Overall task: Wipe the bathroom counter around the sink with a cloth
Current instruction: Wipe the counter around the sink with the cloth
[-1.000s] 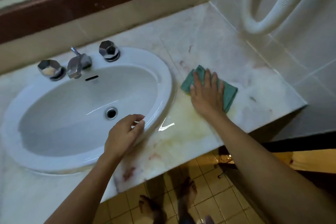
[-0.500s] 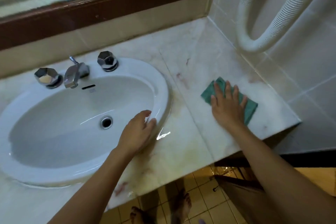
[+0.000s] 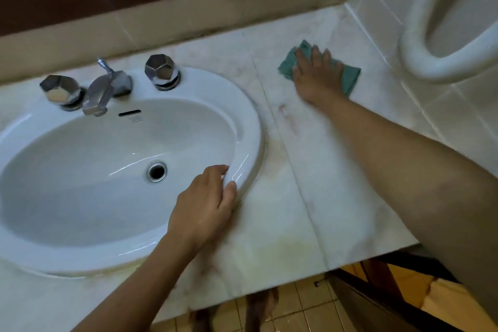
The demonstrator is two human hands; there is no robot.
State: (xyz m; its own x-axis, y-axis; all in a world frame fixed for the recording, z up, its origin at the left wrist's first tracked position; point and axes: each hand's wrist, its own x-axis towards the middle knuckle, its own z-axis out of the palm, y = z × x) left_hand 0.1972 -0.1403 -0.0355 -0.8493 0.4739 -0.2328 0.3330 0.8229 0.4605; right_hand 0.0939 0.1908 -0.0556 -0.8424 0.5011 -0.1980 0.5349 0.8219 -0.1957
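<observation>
Midway, likely. Right hand (image 3: 315, 75) flat, fingers straight, pressing cloth (image 3: 350, 77) beneath them at counter (image 3: 285, 213) far corner. Left hand (image 3: 204, 205) fingers curl over sink (image 3: 252, 127) rim. Stains (image 3: 287, 116) between both hands' fingers seemingly unwiped.

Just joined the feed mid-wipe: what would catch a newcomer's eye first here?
The right hand presses a teal cloth flat on the marble counter, far right by the tiled wall. The left hand holds the near-right rim of the white sink. Between them, a reddish streak and yellowish staining mark the counter.
</observation>
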